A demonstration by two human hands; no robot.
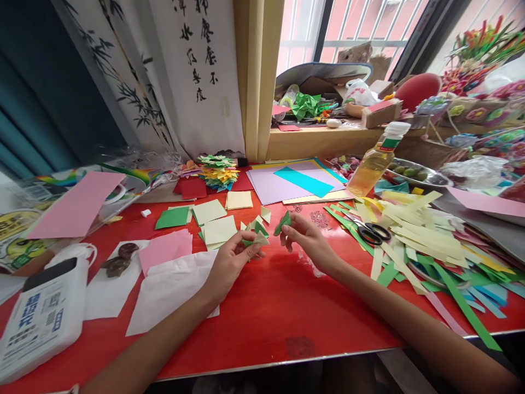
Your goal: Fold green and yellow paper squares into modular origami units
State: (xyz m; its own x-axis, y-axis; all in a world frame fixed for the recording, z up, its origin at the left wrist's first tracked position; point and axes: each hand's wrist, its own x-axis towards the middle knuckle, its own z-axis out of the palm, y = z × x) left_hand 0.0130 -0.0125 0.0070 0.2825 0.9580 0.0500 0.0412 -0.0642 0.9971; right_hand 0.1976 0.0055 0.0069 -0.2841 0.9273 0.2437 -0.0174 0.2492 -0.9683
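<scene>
My left hand is closed in a pinch on a small folded piece of pale yellow and green paper, just above the red table. My right hand pinches a folded green paper piece a little to the right of it. The two pieces are close together but apart. Several small folded yellow and green triangles lie on the table just behind my hands. Both forearms reach in from the near edge.
Yellow paper squares, a green square and pink sheets lie to the left. Black-handled scissors rest on a heap of yellow and green strips on the right. A white glue bottle lies at front left, an oil bottle stands behind.
</scene>
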